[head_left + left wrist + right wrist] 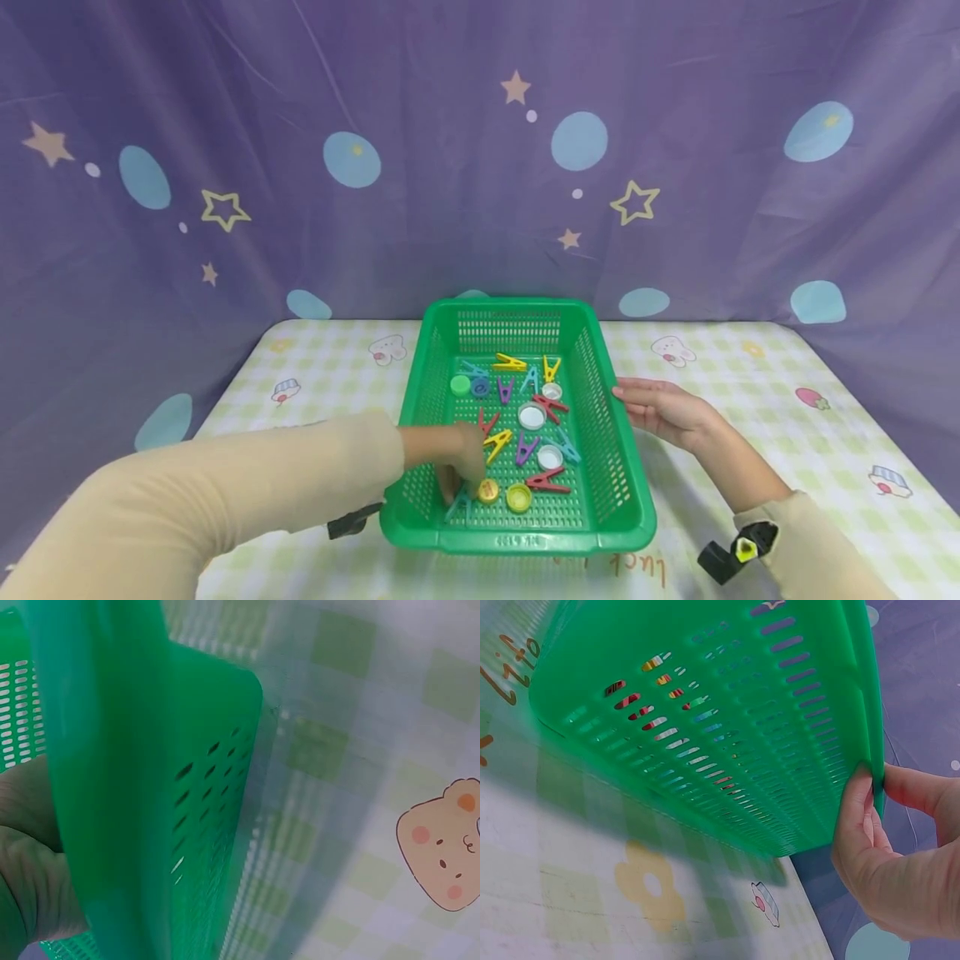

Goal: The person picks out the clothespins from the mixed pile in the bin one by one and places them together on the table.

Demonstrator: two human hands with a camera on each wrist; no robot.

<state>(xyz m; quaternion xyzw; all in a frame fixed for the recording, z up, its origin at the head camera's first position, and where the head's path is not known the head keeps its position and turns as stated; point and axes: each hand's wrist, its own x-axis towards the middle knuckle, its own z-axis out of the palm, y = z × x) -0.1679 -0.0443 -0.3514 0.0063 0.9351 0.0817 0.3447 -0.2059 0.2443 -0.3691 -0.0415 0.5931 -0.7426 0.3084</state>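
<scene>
Left hand (463, 457): was inside green basket (517, 542), near blue clip (460, 503); couldn't tell grip
Right hand (671, 414): pinched basket's rim (876, 735)

Purple curtain (450, 225) behind checked tablecloth (765, 392).

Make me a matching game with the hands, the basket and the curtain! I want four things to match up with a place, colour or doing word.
Column one:
1. left hand
2. right hand
3. basket
4. curtain

Column two:
A. purple
B. pinching the basket's side rim
C. green and full of holes
D. down inside the basket

Right pairs: 1-D, 2-B, 3-C, 4-A.
</scene>
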